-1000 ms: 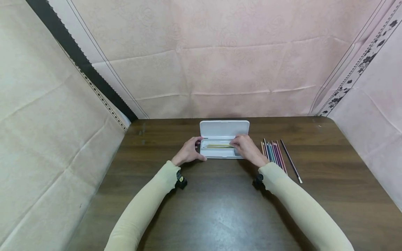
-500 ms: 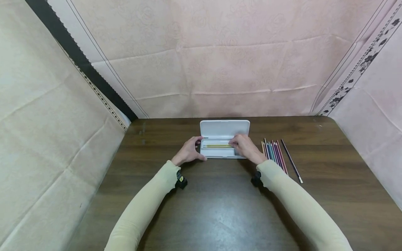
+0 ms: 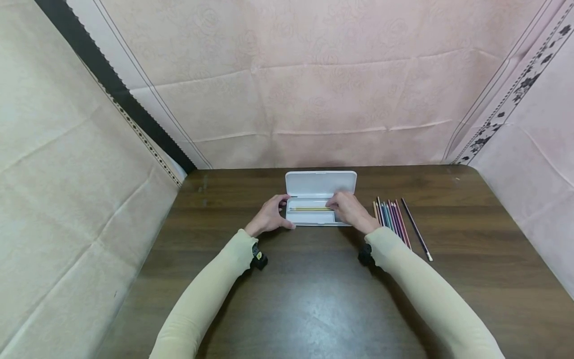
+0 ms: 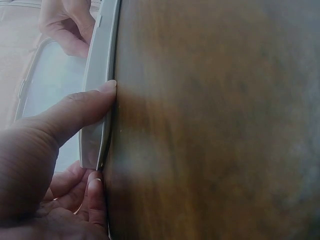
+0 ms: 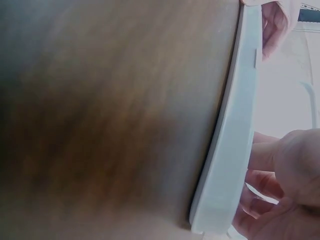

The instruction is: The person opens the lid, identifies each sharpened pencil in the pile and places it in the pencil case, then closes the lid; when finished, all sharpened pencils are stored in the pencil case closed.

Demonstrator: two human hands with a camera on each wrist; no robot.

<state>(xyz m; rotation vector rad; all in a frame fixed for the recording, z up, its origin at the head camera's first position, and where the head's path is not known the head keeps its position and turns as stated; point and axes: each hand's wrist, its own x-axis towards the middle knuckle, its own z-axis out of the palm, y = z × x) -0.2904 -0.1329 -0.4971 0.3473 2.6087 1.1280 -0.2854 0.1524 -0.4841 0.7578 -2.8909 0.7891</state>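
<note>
An open white pencil case (image 3: 320,183) lies near the table's far edge, its lid tilted back. My left hand (image 3: 270,216) grips the case's left end. In the left wrist view the thumb presses the front wall of the case (image 4: 96,70) and the other fingers bend round the end. Thin yellowish pencils (image 3: 309,209) lie lengthwise inside. Over the right half of the tray, my right hand (image 3: 352,212) reaches in with curled fingers, pinching at the pencils' right end. Its fingertips are hidden behind the case's front wall (image 5: 231,120) in the right wrist view.
Just right of the case several coloured pencils (image 3: 391,217) lie side by side, partly covered by the right forearm. A dark pencil (image 3: 417,230) with a white end lies apart to their right. Pale cloth (image 3: 323,99) hangs behind the brown table (image 3: 309,294).
The right hand has shifted very slightly left, and the yellowish pencils now lie closer together and flatter in the case. The left hand keeps its place on the case.
</note>
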